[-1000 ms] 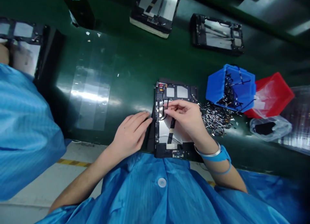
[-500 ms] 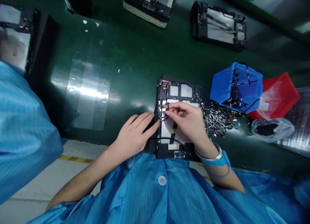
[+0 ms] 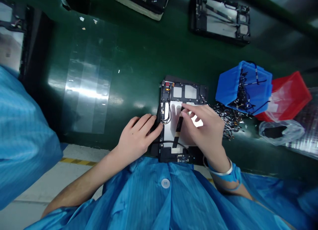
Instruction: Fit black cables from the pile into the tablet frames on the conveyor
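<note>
A tablet-like device (image 3: 177,90) with its inside exposed lies in front of me. It has a black frame and pale panels. My left hand (image 3: 139,134) rests at its left edge, fingers stretched and slightly spread, the thumb tip touching the rim. Close to that thumb, a thin black cable (image 3: 169,112) curves along the left side. Over the middle of the device, my right hand (image 3: 206,125) has thumb and forefinger pinched at the upper end of a black flat cable (image 3: 178,127). Another black cable (image 3: 171,142) crosses the lower part.
Right of the device lies a heap of small cables (image 3: 227,120), beside a blue bin (image 3: 228,87) with more cables. Behind it are a red bin (image 3: 293,97) and a clear plastic bag (image 3: 285,132). Other devices (image 3: 221,21) stand further back. A blue sleeve (image 3: 22,140) is at left.
My right hand has moved right, from the thin cable at the device's left side to the black flat cable. The thin cable stays curved there. My left hand has barely moved.
</note>
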Available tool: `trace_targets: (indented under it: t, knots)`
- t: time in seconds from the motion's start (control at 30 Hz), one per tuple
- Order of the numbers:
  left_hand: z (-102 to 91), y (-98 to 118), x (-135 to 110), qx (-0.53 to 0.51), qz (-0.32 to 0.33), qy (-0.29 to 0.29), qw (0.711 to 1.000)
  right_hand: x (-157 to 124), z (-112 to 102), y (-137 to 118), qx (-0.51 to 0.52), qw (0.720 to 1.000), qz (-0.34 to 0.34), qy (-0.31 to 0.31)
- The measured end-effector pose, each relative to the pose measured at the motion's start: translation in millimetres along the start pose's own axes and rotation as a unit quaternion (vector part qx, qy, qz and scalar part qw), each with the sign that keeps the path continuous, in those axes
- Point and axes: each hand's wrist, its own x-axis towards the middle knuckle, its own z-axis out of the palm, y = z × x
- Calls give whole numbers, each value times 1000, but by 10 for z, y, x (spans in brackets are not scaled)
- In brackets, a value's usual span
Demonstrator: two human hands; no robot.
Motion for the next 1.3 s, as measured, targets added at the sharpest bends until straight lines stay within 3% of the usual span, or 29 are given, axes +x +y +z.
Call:
trace_targets:
  t: [0.13, 0.23, 0.67, 0.9, 1.0, 1.13, 1.2, 1.3]
  knots:
    - [7, 17, -9, 0, -3, 1, 1000, -124, -22, 13, 4, 992, -125, -20]
    - [18, 23, -15, 2, 3, -13, 1000, -175, 16, 44, -32, 982, -180, -38]
    - [13, 12, -2, 11, 0, -43, 999, -111, 120, 145, -155, 968, -193, -50]
    - [50, -4, -28, -4, -8, -43, 999, 59, 139, 122, -181, 968, -137, -107]
    - [29, -18, -51, -39, -24, -47, 998, -5, 16, 145, -165, 979, -97, -70]
    - [-55, 83, -129, -121, -110, -16, 986, -388, -227, 251, -185, 982, 31, 9]
    - [-78, 203, -184, -116, -154, -10, 981, -640, -295, 287, -214, 972, 99, -7]
    - [-53, 396, -248, -91, -154, -46, 983, -920, -276, 273, -216, 963, 150, -67]
